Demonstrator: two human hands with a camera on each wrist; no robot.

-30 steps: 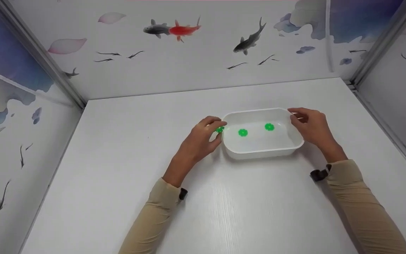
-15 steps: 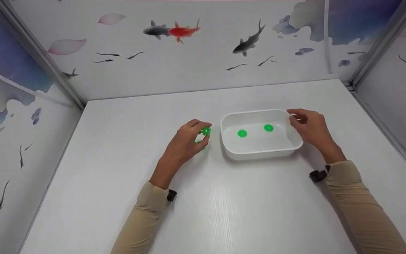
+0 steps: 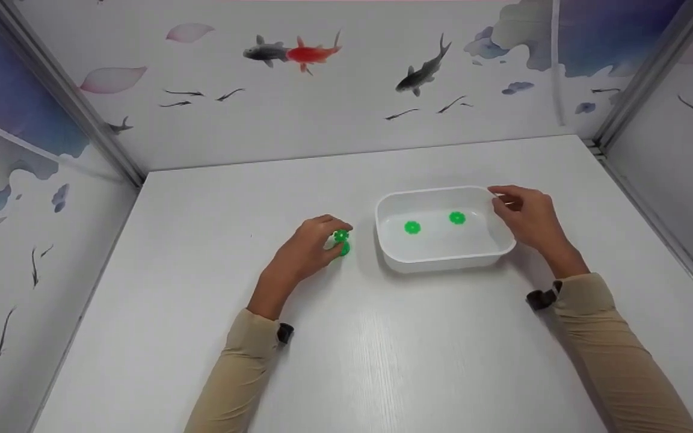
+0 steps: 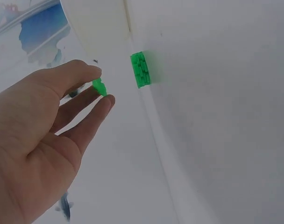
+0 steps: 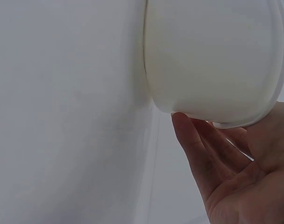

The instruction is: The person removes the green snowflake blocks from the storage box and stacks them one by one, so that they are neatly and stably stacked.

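My left hand (image 3: 305, 248) pinches a small green flower-shaped piece (image 3: 340, 235) between thumb and fingertips. Just below it, a short stack of similar green pieces (image 4: 140, 70) stands on the table; in the left wrist view the held piece (image 4: 99, 87) is apart from this stack. To the right sits a white tub (image 3: 446, 258) with rounded corners. Two green flower pieces (image 3: 412, 227) lie apart on its floor. My right hand (image 3: 536, 219) holds the tub's right end by the rim, with fingertips against the outer wall in the right wrist view.
The white table (image 3: 346, 361) carries the tub and the stack. Printed wall panels (image 3: 346, 108) with fish drawings enclose its back and sides. Metal posts (image 3: 653, 78) stand at the back corners.
My left hand has moved left and slightly nearer, from the tub's left rim to above the green stack, keeping the green piece pinched. The right hand stays on the tub.
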